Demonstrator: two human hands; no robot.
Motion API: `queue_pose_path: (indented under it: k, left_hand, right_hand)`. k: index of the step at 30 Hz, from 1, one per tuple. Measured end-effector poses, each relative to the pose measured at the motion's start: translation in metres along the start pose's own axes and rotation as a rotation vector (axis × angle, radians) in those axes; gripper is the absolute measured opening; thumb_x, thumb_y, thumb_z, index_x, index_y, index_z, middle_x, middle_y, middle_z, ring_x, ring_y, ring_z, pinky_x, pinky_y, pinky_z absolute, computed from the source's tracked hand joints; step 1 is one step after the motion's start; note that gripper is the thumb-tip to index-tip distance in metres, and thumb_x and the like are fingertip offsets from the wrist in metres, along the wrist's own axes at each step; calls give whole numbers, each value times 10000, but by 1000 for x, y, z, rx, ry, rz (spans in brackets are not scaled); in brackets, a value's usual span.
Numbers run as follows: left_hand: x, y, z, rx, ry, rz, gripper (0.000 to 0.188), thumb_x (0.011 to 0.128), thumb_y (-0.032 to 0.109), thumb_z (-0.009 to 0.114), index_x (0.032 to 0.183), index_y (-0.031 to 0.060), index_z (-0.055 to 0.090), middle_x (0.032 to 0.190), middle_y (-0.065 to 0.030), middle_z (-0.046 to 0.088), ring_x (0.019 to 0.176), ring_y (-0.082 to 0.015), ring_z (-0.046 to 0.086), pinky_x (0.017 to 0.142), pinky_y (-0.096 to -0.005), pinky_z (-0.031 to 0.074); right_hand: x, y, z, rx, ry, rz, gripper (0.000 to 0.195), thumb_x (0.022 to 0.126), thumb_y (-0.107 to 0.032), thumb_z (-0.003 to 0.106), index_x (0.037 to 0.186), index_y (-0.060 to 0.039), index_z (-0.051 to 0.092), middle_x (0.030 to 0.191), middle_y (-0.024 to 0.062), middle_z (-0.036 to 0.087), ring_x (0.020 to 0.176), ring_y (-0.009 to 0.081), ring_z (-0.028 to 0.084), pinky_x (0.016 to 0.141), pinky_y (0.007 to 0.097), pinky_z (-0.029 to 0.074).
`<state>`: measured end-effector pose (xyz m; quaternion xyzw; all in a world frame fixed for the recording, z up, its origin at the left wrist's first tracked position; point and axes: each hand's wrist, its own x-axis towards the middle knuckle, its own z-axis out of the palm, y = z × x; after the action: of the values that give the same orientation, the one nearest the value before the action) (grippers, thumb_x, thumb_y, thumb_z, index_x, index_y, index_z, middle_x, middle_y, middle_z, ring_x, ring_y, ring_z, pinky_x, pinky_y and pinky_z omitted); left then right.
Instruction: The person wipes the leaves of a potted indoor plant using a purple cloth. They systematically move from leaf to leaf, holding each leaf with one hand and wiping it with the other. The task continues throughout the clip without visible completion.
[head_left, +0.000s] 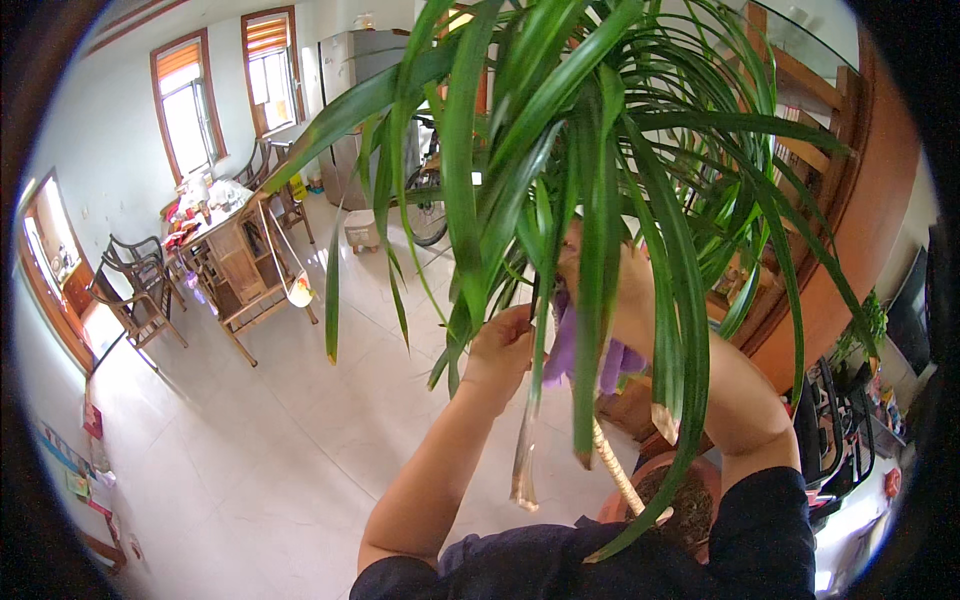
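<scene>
A tall potted plant with long green strap-shaped leaves (517, 150) fills the middle of the view. Its pale, ringed stem (615, 469) slants up from soil in a terracotta-coloured pot (628, 491). My left hand (499, 352) is raised among the lower leaves, thumb and fingers pinched together on a narrow leaf. Close beside it hangs a leaf with a dry brown tip (525, 491). My right hand (574, 251) reaches up inside the foliage, partly covered by leaves. A purple cloth (561, 352) hangs from it, though its fingers are mostly hidden.
A wooden table (236, 255) loaded with bags and small items stands left, beside wooden armchairs (142, 289). A bicycle (427, 217) and a small stool (362, 229) are behind the leaves. Wooden shelving (806, 150) rises at right, above black-framed equipment (829, 420).
</scene>
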<state>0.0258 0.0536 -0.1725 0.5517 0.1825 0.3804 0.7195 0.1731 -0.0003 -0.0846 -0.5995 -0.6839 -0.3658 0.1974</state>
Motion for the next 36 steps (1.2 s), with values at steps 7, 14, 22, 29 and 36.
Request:
queue_pose_path:
  k: [7, 14, 22, 29, 36]
  left_hand:
    - [-5, 0, -11, 114, -43, 102, 323, 927, 151, 563, 1228, 32, 572, 878, 17, 601, 767, -75, 569, 668, -259, 499]
    - [-9, 2, -24, -2, 29, 30, 459, 811, -78, 558, 1250, 57, 550, 1030, -30, 619, 910, -121, 592, 778, -246, 477]
    - [-29, -10, -37, 82, 91, 126, 483, 841, -22, 610, 1311, 59, 529, 862, 21, 573, 793, -66, 533, 699, -201, 423]
    - [-51, 4, -24, 94, 140, 200, 490, 848, -25, 575, 1329, 45, 511, 874, 16, 559, 759, -67, 522, 674, -210, 428]
    - [-63, 3, -12, -94, 78, 180, 442, 873, 31, 639, 1298, 29, 521, 902, 1, 561, 725, -77, 513, 634, -245, 447]
  right_hand:
    - [-46, -19, 12, 609, -159, 191, 204, 890, -179, 602, 1035, -41, 641, 888, 85, 654, 736, 187, 628, 609, 299, 500]
    - [-66, -48, -2, 485, -152, 166, 215, 820, -97, 557, 1008, -53, 652, 1102, 124, 583, 774, 330, 654, 691, 414, 548]
    - [-102, -66, -8, 886, -142, 390, 344, 796, -21, 535, 1108, -104, 657, 1115, 98, 612, 935, 316, 633, 806, 403, 526]
    - [-137, -65, 46, 1027, -22, 419, 310, 761, 25, 567, 1055, -23, 653, 1029, 148, 618, 971, 325, 617, 828, 380, 498]
    - [-75, -51, 46, 1703, 25, 981, 261, 934, -99, 513, 1162, 15, 565, 1002, 55, 628, 857, 157, 549, 786, 297, 433]
